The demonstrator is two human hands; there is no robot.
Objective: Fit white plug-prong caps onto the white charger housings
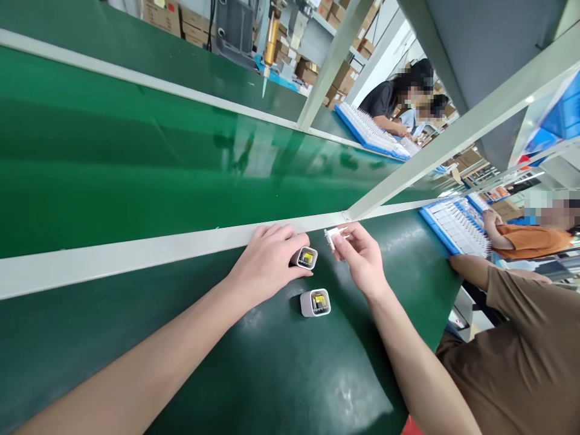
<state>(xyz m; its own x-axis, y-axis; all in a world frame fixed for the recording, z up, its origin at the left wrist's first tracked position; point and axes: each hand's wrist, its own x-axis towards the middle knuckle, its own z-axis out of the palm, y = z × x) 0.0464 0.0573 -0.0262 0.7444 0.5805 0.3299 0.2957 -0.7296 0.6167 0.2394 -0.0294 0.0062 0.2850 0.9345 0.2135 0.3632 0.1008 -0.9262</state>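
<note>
My left hand [267, 260] is closed around a small white charger housing [306, 258], whose open end faces right and shows yellow and black parts inside. Pinched between the thumb and fingers of my right hand [360, 257] is a white plug cap [333, 238] with thin prongs. The cap is held a short way to the right of the housing, apart from it. A second open charger housing [315, 302] lies on the green tabletop [272, 368], just below my left hand, with similar yellow and black parts visible.
A pale metal rail [136, 257] runs along the table's far side, joined by a slanting post [408, 166]. Beyond lies a green conveyor belt [158, 169]. Blue trays of white parts [457, 226] stand at right near a co-worker in brown [521, 338]. Other people sit farther back.
</note>
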